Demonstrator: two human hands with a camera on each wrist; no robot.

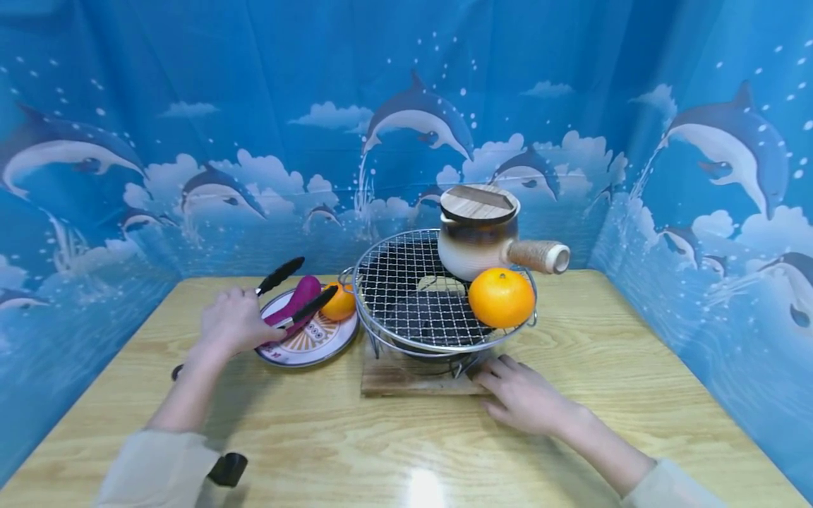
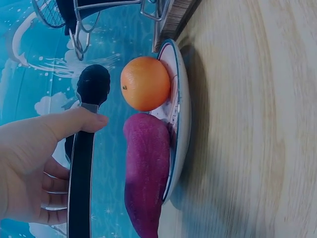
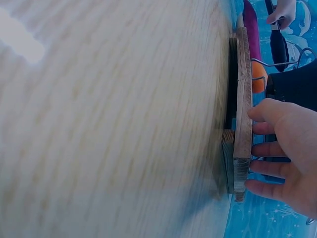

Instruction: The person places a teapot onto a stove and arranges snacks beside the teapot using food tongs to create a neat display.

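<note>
My left hand (image 1: 235,321) grips a pair of black-and-silver tongs (image 2: 80,183), their black tips spread apart above a plate. On that white patterned plate (image 1: 298,362) lie a purple sweet potato (image 1: 308,288) and an orange (image 1: 339,305). One tong arm crosses over the sweet potato in the head view; in the left wrist view a gap shows between them. My right hand (image 1: 524,395) rests its fingertips at the right end of a wooden board (image 1: 406,383) under a round grill. Its fingers (image 3: 270,148) are spread and fairly straight along the board's edge.
The wire grill rack (image 1: 406,282) carries a second orange (image 1: 502,298) at its front right and a lidded clay pot (image 1: 466,250) behind. The pot's rope-wrapped handle (image 1: 533,255) sticks out rightward past the rack. A blue dolphin curtain (image 1: 305,85) encloses the wooden table (image 1: 305,437).
</note>
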